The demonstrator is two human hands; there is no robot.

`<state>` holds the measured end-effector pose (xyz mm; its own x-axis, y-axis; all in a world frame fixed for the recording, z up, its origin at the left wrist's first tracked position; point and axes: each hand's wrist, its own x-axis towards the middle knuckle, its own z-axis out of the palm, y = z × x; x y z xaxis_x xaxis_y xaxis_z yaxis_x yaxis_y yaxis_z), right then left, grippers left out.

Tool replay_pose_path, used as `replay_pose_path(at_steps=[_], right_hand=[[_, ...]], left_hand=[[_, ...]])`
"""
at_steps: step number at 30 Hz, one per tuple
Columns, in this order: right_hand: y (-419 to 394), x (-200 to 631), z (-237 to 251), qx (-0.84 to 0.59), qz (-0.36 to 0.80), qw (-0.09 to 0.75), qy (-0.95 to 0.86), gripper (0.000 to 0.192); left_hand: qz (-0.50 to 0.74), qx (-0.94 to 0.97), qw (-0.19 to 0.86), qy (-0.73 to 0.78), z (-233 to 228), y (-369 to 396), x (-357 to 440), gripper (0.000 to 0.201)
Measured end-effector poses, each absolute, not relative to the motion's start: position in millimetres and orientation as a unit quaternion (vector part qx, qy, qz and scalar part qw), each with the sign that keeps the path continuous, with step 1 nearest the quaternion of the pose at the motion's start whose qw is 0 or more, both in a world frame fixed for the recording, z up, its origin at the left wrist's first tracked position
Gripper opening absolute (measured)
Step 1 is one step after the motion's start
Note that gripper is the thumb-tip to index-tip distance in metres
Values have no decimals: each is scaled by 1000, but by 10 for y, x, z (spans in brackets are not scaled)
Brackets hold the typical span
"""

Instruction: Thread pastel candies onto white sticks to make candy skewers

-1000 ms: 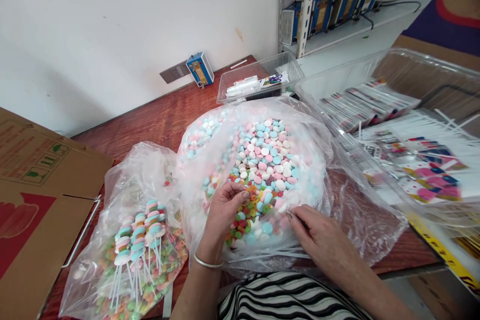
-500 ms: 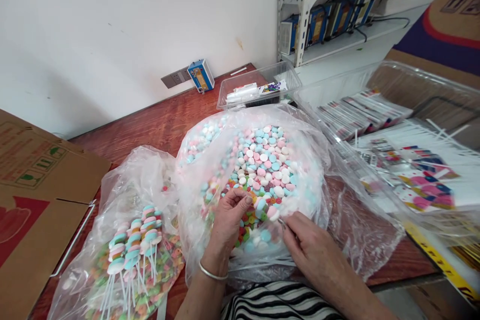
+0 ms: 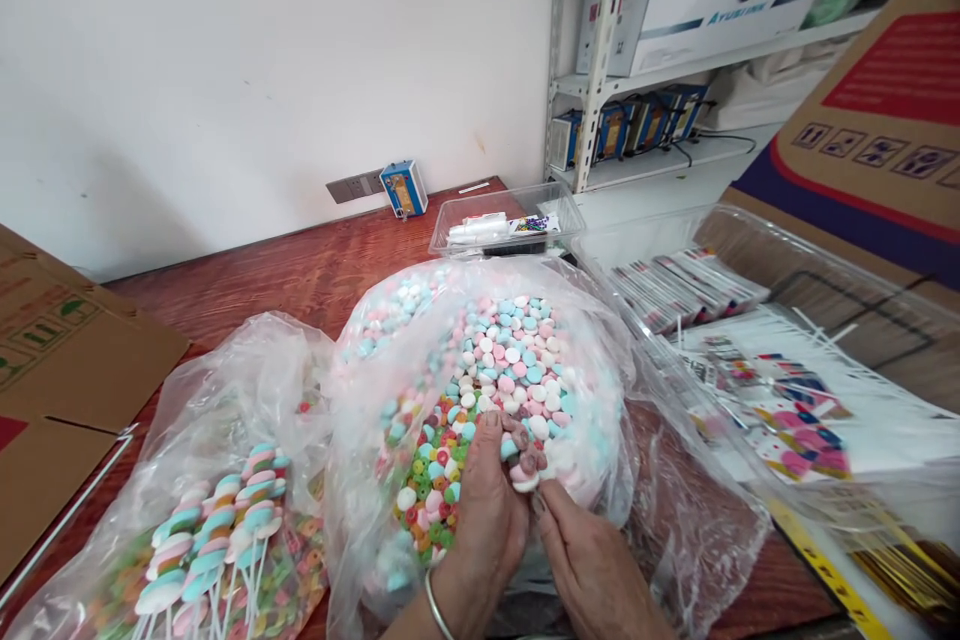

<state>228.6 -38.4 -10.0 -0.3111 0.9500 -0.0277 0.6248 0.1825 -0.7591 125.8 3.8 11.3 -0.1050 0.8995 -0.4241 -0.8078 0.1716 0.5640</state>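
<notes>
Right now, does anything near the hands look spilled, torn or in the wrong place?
Nothing stands out. The candy discs stay inside their open clear bag, and both hands, left hand and right hand, meet over them. The finished candy sticks lie in the other bag.

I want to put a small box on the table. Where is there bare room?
The bare table lies between the wall, the cardboard and the two bags. Near the socket box it is also open. Crowded: the candy bag where both hands work, the lollipop bag, the small tray and the big tray.
</notes>
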Motion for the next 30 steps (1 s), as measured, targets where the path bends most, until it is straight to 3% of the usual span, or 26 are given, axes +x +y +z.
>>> replay_pose_path(at_steps=[6,11,13,15,17,20,30], right_hand=[[-310,2227,-117,-542,324,245,-736,42],[-151,2314,-99,-559,333,275,-708,33],[-98,2402,-122,-580,320,281,-694,33],[-68,2489,-161,-595,308,287,-685,33],[-63,2553,-203,-598,310,289,-680,32],[-82,2602,-253,-594,326,286,-678,32],[-94,2644,-282,-594,332,275,-679,31]], left_hand=[[630,95,631,443,26,-2,1374,38],[598,237,608,465,50,244,1225,42],[570,381,509,520,66,486,1060,36],[481,583,318,572,52,778,873,25],[339,738,132,568,8,1060,717,30],[270,787,68,551,-68,1335,594,24],[256,784,-14,565,-190,1228,647,14]])
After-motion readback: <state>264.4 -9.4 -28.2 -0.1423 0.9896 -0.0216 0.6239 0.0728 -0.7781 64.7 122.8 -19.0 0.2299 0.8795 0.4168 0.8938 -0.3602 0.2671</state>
